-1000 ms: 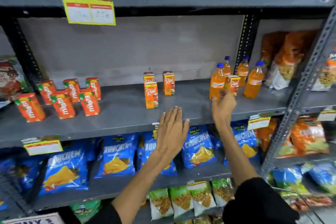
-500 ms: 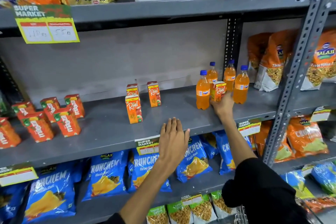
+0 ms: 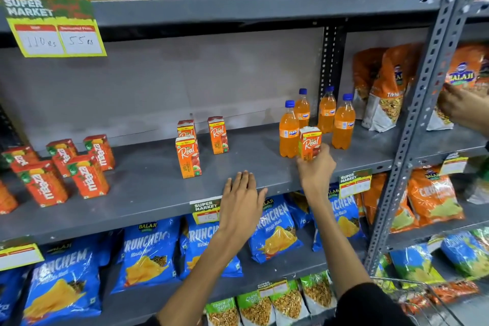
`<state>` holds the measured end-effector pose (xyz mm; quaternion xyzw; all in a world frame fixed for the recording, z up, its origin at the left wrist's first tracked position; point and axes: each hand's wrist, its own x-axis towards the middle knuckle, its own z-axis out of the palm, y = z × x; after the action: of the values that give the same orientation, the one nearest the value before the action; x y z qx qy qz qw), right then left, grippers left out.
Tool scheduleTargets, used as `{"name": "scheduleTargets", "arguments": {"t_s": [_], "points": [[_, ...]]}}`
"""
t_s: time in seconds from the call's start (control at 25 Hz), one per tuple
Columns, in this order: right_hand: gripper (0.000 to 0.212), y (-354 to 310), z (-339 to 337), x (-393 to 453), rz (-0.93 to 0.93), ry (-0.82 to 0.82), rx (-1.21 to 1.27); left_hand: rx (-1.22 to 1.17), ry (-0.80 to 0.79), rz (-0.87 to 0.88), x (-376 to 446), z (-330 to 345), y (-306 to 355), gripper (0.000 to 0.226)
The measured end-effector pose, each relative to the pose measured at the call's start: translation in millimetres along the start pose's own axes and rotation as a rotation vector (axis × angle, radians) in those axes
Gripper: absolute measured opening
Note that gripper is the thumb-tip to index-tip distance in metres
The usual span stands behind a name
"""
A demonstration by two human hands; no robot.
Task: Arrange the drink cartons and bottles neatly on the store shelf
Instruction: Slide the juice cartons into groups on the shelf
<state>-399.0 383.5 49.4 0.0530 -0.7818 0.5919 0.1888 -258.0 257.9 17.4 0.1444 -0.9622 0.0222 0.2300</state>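
My right hand (image 3: 316,171) grips an orange Real juice carton (image 3: 309,141), held upright in front of several orange soda bottles (image 3: 343,122) with blue caps at the right of the grey middle shelf (image 3: 148,193). Three more Real cartons (image 3: 188,157) stand near the shelf's middle. Several red Maaza cartons (image 3: 88,176) stand at the left. My left hand (image 3: 242,198) rests flat and open on the shelf's front edge, holding nothing.
Blue Crunchem snack bags (image 3: 148,251) fill the shelf below. Orange snack bags (image 3: 383,90) stand right of the bottles, behind a perforated steel upright (image 3: 412,124). Another person's hand (image 3: 460,108) reaches in at the far right. A wire basket (image 3: 412,296) sits at the lower right.
The view has shifted right and closer. My right hand has drawn the Real carton forward from between the bottles. My left hand stays flat on the shelf edge.
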Motion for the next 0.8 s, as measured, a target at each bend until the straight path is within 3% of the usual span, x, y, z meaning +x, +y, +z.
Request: {"name": "scheduleTargets", "arguments": {"t_s": [0.32, 0.48, 0.8], "points": [[0.056, -47.4, 54.4, -57.3, -0.102, -0.252, 0.045, 0.023, 0.095, -0.084, -26.1, -9.3, -44.3, 0.069], [0.064, -71.8, 89.2, -63.9, -0.130, -0.375, -0.023, 0.002, 0.068, -0.119, -27.0, -5.8, -57.0, 0.068], [0.071, -73.7, 122.7, -66.5, -0.137, -0.453, -0.053, 0.034, 0.084, -0.093, -25.9, -2.1, -58.2, 0.060]]}}
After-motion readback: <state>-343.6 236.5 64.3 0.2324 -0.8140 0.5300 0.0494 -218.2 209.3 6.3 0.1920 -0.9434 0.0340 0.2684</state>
